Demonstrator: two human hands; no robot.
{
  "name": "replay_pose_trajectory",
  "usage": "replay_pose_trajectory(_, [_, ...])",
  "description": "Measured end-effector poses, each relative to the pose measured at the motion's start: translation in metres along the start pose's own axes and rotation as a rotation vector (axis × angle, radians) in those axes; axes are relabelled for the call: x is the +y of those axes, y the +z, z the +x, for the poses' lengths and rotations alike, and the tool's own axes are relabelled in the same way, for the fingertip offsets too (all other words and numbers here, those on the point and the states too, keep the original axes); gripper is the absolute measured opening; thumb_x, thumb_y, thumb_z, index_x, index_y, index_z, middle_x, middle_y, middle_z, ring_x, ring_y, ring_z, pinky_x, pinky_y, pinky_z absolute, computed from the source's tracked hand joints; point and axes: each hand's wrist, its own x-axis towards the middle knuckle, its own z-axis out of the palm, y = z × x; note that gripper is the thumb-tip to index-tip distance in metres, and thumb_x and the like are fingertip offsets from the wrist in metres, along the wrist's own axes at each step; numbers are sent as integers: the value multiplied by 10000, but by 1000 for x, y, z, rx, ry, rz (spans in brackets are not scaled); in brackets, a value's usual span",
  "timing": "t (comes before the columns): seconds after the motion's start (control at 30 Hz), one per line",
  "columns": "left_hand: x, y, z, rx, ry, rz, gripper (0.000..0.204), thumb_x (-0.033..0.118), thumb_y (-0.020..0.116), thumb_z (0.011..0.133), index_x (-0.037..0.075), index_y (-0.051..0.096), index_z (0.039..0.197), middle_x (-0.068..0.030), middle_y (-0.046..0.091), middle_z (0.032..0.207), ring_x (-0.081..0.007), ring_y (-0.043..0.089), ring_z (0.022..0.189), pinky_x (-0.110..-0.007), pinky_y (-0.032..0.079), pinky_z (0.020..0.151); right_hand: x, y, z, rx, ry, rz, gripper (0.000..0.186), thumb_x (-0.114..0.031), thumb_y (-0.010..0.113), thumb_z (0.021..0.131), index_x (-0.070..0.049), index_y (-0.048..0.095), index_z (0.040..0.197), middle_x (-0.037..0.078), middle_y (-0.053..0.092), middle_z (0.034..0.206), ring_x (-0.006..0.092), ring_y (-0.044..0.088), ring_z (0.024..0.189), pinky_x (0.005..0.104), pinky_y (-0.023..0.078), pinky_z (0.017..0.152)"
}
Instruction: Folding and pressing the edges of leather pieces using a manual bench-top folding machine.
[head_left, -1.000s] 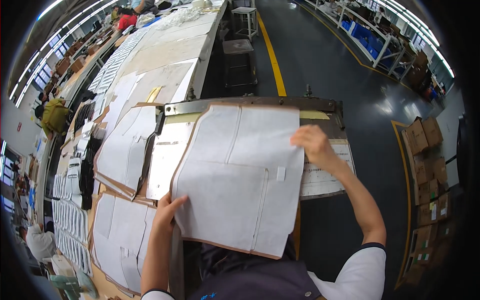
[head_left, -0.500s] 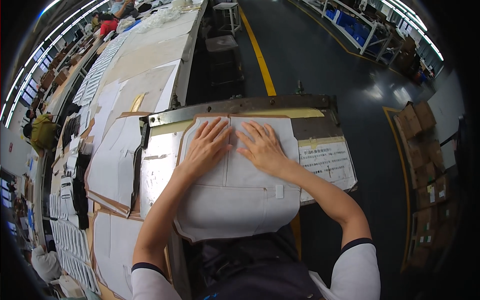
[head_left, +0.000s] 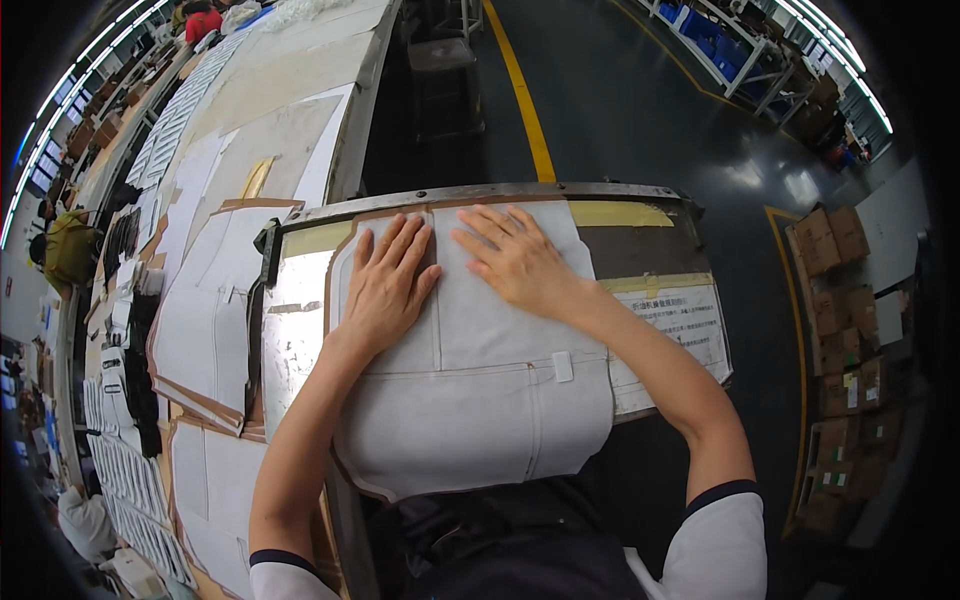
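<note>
A large white-backed panel (head_left: 480, 410) with brown edges and stitched seams lies flat on a metal-topped bench machine (head_left: 296, 320), its near part hanging over the front edge. My left hand (head_left: 388, 285) rests palm down on its upper left, fingers stretched out. Beside it, across the vertical seam, my right hand (head_left: 520, 262) presses flat with fingers slightly spread. Both sets of fingertips are close to the metal bar (head_left: 480, 192) along the machine's far side, where the panel's far edge meets it. A small pale tab (head_left: 562, 367) sits on the panel's cross seam.
More white panels (head_left: 205, 325) are stacked on the long table to the left. A printed sheet (head_left: 665, 335) is fixed to the machine's right. Cardboard boxes (head_left: 845, 330) stand far right. A stool (head_left: 442, 75) is beyond the machine, and people work at the far left.
The panel and both hands have moved forward, bringing the panel's far edge up to the bar. The bar has turned and now shows a narrower face. My view has shifted slightly.
</note>
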Motion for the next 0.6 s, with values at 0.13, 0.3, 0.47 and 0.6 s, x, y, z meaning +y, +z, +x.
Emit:
replay_pose_trajectory(0.13, [7, 8, 18, -9, 18, 10, 502, 323, 538, 1075, 47, 544, 1495, -152, 492, 1579, -337, 395, 1504, -528, 251, 1250, 15, -8, -13, 17, 26, -52, 436, -211, 633, 1015, -54, 605, 1422, 132, 538, 1534, 300, 464, 1448, 486, 345, 1205])
replay_pose_trajectory(0.3, [7, 16, 26, 191, 6, 11, 422, 255, 633, 1013, 47, 633, 1380, -152, 567, 1358, -343, 514, 1283, -499, 379, 1124, 23, -12, -4, 39, -33, -59, 396, -237, 638, 1014, -42, 624, 1359, 125, 579, 1463, 285, 503, 1390, 468, 369, 1159])
replay_pose_trajectory(0.47, [3, 19, 24, 192, -21, 41, 391, 260, 675, 989, 85, 671, 1338, -153, 576, 1307, -341, 526, 1253, -486, 409, 1073, 17, -1, 3, 85, -22, -99, 389, -252, 669, 991, -21, 617, 1300, 139, 580, 1387, 292, 508, 1334, 459, 395, 1092])
replay_pose_trajectory(0.6, [12, 16, 29, 167, -59, 46, 398, 281, 687, 983, 91, 666, 1332, -156, 586, 1297, -357, 541, 1249, -497, 426, 1065, 3, 5, 3, 117, 74, -126, 416, -271, 679, 984, -12, 613, 1302, 183, 570, 1368, 335, 509, 1305, 480, 397, 1069])
